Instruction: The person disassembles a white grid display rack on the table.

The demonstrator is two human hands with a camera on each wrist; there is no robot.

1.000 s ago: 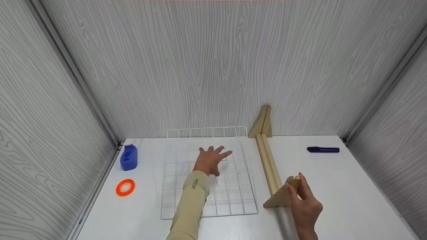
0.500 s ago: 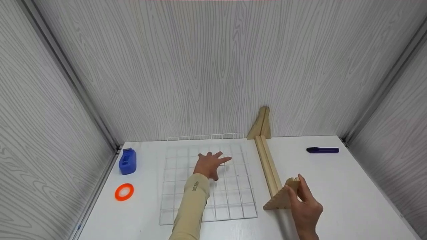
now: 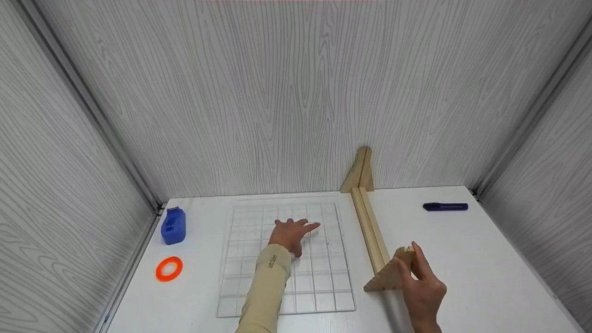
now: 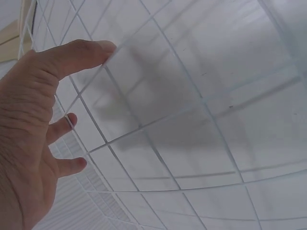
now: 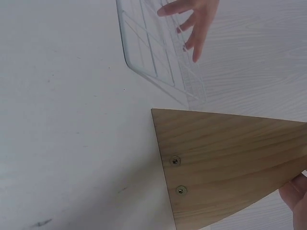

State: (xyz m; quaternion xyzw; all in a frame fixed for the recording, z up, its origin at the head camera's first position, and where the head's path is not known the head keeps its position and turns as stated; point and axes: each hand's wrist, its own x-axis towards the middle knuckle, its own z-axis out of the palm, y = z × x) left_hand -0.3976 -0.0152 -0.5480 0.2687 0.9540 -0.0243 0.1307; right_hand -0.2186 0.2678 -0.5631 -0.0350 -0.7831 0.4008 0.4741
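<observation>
A white wire grid panel (image 3: 312, 273) lies nearly flat over the white table, its far edge toward the back wall. My left hand (image 3: 290, 233) is on it with fingers spread wide. In the left wrist view, the thumb (image 4: 81, 55) touches a wire, and the wires' shadows fall apart from them. To the right is a wooden stand (image 3: 370, 226), a long bar with a triangular end piece at either end. My right hand (image 3: 423, 291) pinches the top of the nearer end piece (image 5: 220, 158), whose wide edge carries two screws.
A blue tape dispenser (image 3: 174, 225) and an orange ring (image 3: 160, 272) lie at the left. A dark purple utility knife (image 3: 446, 206) rests at the back right. Grey wood-patterned walls (image 3: 277, 92) close off the back and both sides.
The grid panel's far edge has come down from against the back wall toward the table, with my left hand following it. My right hand has kept its grip on the wooden stand.
</observation>
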